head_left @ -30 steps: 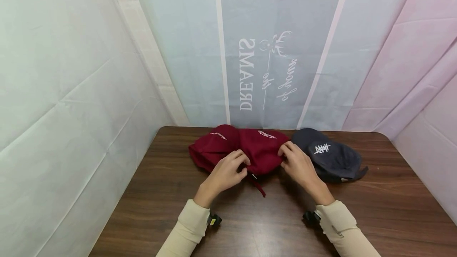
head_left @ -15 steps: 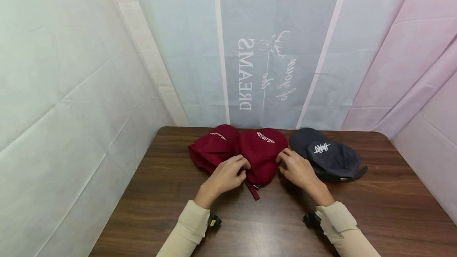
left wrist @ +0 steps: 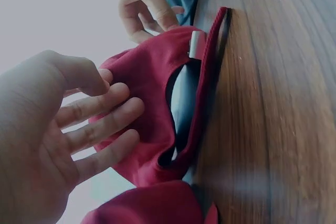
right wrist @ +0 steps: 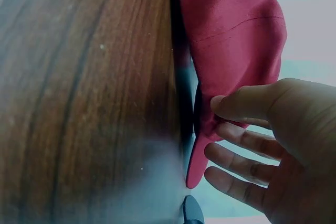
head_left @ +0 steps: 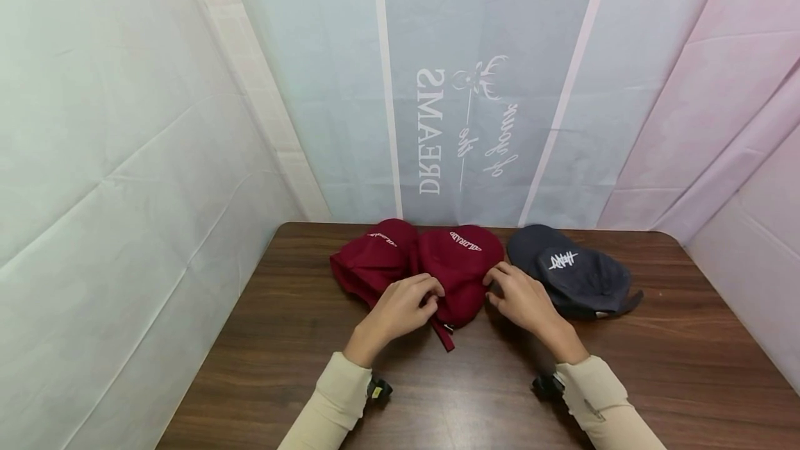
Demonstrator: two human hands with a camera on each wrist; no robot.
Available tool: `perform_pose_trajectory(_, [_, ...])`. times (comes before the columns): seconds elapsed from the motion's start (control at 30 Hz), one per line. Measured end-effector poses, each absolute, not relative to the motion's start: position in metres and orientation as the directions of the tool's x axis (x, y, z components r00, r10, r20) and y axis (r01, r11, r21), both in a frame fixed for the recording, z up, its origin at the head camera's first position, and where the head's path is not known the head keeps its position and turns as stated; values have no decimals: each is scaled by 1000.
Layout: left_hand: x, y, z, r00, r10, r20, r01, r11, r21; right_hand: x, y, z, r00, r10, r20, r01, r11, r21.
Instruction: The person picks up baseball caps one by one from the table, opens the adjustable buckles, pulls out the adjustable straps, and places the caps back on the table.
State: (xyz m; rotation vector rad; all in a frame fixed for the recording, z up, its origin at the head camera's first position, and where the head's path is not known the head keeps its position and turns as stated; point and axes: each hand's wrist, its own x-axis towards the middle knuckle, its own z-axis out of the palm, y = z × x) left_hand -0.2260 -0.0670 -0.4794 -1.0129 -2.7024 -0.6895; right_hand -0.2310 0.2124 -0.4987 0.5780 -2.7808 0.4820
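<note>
A maroon cap with white COLORADO lettering [head_left: 465, 262] lies in the middle of the head view, brim toward the back wall. My left hand [head_left: 403, 307] is at its left side, fingers loosely bent; in the left wrist view those fingers [left wrist: 123, 108] overlap the crown beside the back opening and strap [left wrist: 207, 77]. My right hand [head_left: 521, 301] is at the cap's right edge. In the right wrist view its thumb touches the cloth near the brim [right wrist: 197, 163], with the other fingers spread loosely. A second maroon cap [head_left: 375, 259] lies close on the left.
To the right lies a dark blue cap with white lettering [head_left: 581, 276], its strap trailing right. All three caps sit along the back of a brown wooden table [head_left: 262, 367]. Light cloth walls [head_left: 125, 158] stand behind and at both sides.
The middle maroon cap has straightened, its crown lower toward me and its brim now visible. The dark cap has shifted slightly left. Lately my left hand moved a little right.
</note>
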Motion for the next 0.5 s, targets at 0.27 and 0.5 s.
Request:
perform_pose_trajectory(0.27, [-223,-53,-476,-727,557,401,686,604,405,-224,216,-490,-902,-308,303,-401,858,-322])
perform_pose_trajectory(0.5, [-221,-39,-470,-689,565,454,725,533,436,-215,222,-478,-910,-287,299,-383,857,-345])
